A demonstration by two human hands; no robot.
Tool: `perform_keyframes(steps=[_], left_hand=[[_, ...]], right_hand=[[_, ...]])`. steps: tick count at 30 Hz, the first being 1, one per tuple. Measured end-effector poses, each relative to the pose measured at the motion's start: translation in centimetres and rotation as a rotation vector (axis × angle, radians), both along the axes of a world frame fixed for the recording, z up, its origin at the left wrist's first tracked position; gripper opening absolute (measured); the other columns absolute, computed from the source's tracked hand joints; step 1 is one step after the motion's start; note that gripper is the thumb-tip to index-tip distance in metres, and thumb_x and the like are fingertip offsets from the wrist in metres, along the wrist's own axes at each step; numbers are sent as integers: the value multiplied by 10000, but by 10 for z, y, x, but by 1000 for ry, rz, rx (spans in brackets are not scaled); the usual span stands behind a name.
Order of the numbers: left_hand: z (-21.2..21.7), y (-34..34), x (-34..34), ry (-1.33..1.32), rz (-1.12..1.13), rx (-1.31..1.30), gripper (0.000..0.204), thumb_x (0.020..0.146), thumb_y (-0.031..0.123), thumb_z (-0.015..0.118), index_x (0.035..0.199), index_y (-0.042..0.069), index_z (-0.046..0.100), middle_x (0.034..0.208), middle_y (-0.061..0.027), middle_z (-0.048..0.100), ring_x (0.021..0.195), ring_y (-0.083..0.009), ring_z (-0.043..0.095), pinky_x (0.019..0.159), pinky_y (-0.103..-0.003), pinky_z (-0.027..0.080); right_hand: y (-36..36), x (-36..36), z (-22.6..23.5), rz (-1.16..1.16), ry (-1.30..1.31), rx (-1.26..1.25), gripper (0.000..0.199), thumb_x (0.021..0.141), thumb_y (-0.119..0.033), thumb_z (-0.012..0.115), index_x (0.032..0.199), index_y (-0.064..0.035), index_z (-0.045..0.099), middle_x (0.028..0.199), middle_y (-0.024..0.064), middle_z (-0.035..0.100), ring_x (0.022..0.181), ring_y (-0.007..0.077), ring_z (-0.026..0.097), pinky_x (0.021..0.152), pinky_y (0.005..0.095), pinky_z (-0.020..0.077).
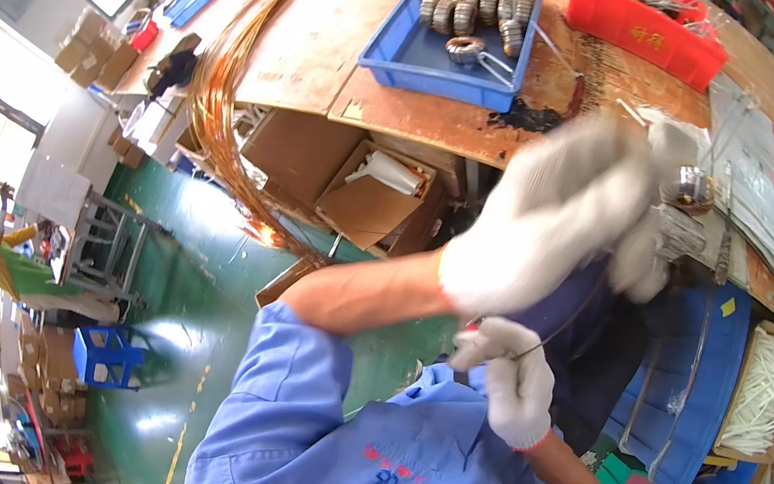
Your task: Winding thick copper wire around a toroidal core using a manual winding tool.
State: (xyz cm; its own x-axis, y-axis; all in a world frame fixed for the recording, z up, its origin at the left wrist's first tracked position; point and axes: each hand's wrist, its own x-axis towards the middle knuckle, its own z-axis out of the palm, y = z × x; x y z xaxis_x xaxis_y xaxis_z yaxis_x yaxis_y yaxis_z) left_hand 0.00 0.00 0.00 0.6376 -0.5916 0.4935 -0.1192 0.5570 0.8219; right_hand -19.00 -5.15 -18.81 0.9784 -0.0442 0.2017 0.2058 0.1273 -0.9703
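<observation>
White knitted gloves cover both hands. My left hand (pixel 554 213) is raised at the table's front edge, its fingers smeared by motion, so I cannot tell what they hold. Just right of it sits a small wire-wound ring coil (pixel 691 187), partly hidden. My right hand (pixel 515 379) is lower, in front of my chest, with thumb and fingers pinched together on a thin dark wire (pixel 564 323). That wire slants up toward the left hand, where its far end is lost from sight.
A blue tray (pixel 403 74) of wound ring coils stands on the wooden table (pixel 407 116). Behind it is a red bin (pixel 643 34). Long copper wires (pixel 223 64) hang over the table edge at left. White sticks (pixel 768 394) fill a box at right. Another person (pixel 25 261) stands far left.
</observation>
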Motion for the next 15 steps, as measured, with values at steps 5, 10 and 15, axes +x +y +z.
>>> perform_keyframes(steps=[5, 10, 15], left_hand=[[21, -91, -11, -284, -123, -80, 186, 1057, 150, 617, 1093, -12, 701, 869, -113, 759, 816, -251, 752, 767, -394, 606], [49, -154, 29, -1373, 151, 59, 283, 985, 62, 555, 1106, 41, 809, 1110, -190, 810, 1050, -302, 782, 912, -410, 638], [147, -122, 209, -1055, 302, 312, 297, 1009, 104, 547, 1244, 14, 705, 1286, -206, 698, 1196, -351, 695, 1028, -462, 580]], right_hand=[[-80, -15, 35, -574, 103, -29, 325, 1208, -213, 424, 1121, -5, 657, 751, 25, 610, 644, 105, 591, 616, 293, 487], [-182, -17, 126, -670, -8, 33, 360, 1203, -313, 489, 1316, -4, 635, 793, -42, 525, 564, 27, 376, 468, 227, 268], [-269, 39, 132, -888, -73, -734, 367, 1108, -75, 615, 1467, -2, 633, 1314, 84, 716, 1123, 161, 713, 803, 261, 574]])
